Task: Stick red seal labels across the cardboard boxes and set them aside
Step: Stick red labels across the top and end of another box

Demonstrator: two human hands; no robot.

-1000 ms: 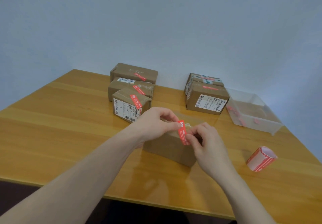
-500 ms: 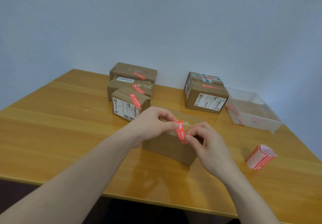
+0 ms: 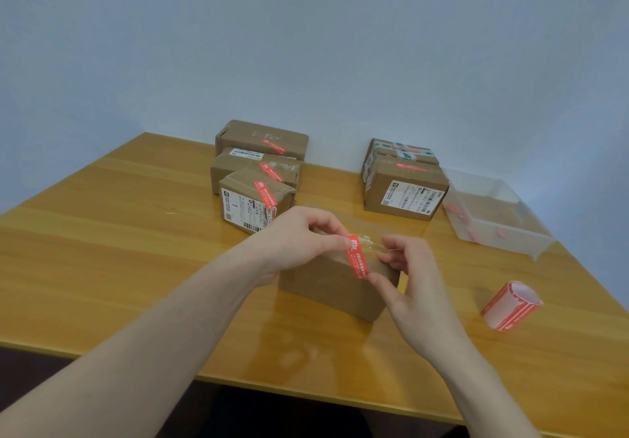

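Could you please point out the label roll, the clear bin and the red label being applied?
Label roll (image 3: 510, 306), head view: its red outer side.
Clear bin (image 3: 503, 236), head view: its near wall.
Red label (image 3: 357, 259), head view: the middle of the strip.

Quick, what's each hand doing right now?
Left hand: pinching the top end of the red label on the box.
Right hand: pinching the label's lower end.
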